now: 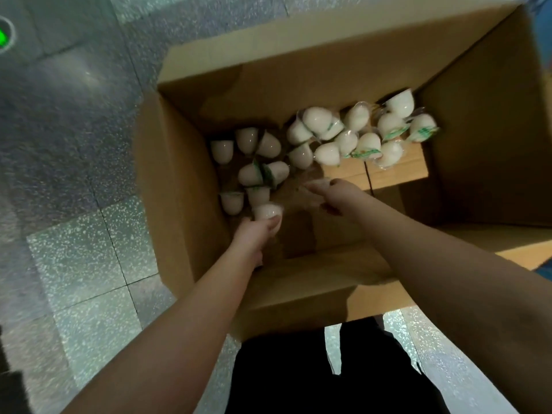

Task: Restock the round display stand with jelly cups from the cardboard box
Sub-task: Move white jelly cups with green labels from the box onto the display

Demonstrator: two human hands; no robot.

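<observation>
Writing: no word can be read; the cup lids carry green and white print, too blurred to make out.
Cardboard box (191, 186): open and plain brown, filling the middle and right of the frame, its flaps folded outward; a seam runs down the bottom panel at centre right.
Jelly cups (352, 135): small clear plastic cups with milky white filling, lying loose on the box bottom, most tipped on their sides.
Spread of cups: one cluster sits at centre left of the box; a larger one stretches toward the upper right, where light falls on it.
Left hand (254, 234): lower centre left, reaching into the box, fingers curled round one held cup (266, 211) at the near end of the left cluster.
Right hand (334, 194): centre of the frame, inside the box; its fingers are curled and appear to pinch something pale and clear at the fingertips, likely a cup, but blur hides what it is.
Floor (89, 249): speckled grey tiles with thin joints, glossy, running down the left side and under the box.
Upper left: a green glow at the frame edge.
Bottom centre: black clothing of the person, between the forearms.
</observation>
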